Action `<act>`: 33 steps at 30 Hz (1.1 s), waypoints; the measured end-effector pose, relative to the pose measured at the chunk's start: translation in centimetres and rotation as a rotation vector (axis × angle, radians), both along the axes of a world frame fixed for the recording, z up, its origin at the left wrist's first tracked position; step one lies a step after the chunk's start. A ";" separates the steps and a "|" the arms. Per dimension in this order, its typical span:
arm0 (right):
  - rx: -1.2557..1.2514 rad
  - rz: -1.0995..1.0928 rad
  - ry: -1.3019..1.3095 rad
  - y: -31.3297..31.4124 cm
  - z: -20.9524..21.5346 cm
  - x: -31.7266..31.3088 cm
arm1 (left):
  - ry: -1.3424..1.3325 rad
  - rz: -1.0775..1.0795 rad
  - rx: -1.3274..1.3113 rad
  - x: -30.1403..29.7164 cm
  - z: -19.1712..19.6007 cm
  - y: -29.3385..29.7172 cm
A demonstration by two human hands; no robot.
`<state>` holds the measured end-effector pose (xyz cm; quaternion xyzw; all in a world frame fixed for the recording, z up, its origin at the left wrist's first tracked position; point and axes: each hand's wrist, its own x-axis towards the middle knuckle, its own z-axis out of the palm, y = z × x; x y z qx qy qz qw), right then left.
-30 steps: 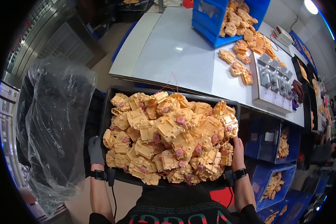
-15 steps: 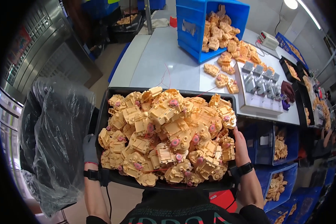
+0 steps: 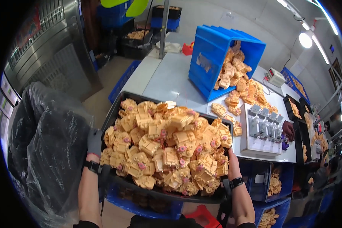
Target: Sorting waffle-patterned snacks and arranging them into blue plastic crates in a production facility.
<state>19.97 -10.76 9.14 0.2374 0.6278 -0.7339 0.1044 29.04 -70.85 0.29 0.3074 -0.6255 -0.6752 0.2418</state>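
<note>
**A:** Where does the load sit relative to the fingers?

**B:** Between them. The black tray [image 3: 114, 110] is held at both short ends: the left hand [image 3: 94, 142], in a grey glove, clamps its left end, and the right hand [image 3: 233, 165], bare, clamps its right end. On both sides the fingers are wrapped around the rim, closed on it, with most of them hidden beneath or behind the tray.

**A:** And its long axis?

**B:** It runs straight from one hand to the other, across the body. Neither hand is nearer; each has its own end. The pile of tan moulded parts [image 3: 165, 146] rises well above the rim, heaped highest about midway between the hands.

**A:** What lies beyond the fingers?

**B:** Straight ahead, the pale table [image 3: 171, 81]. The tray's far edge looks to be over or just at the table's near edge; I cannot tell whether it touches. Further out from the right hand, a blue crate [image 3: 212, 57] lies tipped on its side, spilling the same tan parts onto the table, and beside that spill stands a white fixture with grey blocks [image 3: 264, 131].

**A:** And to the sides?

**B:** Out from the left hand, a bulky black bag in clear film [image 3: 45, 148]. Below the tray, blue bins [image 3: 269, 186] holding more parts.
</note>
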 end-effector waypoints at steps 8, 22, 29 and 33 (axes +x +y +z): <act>-0.083 0.162 -0.022 1.5 -0.8 -2.5 | -0.147 -0.076 -0.099 -0.7 3.0 2.5; -0.002 0.054 0.111 1.5 -2.7 -3.1 | -0.292 -0.194 -0.566 2.1 2.9 2.5; 0.042 0.088 0.090 2.6 -5.3 -3.9 | -0.081 -0.062 -0.690 10.8 5.8 13.5; 0.192 0.196 0.063 5.7 -4.5 -5.0 | -0.208 -0.159 -0.810 18.2 9.4 23.8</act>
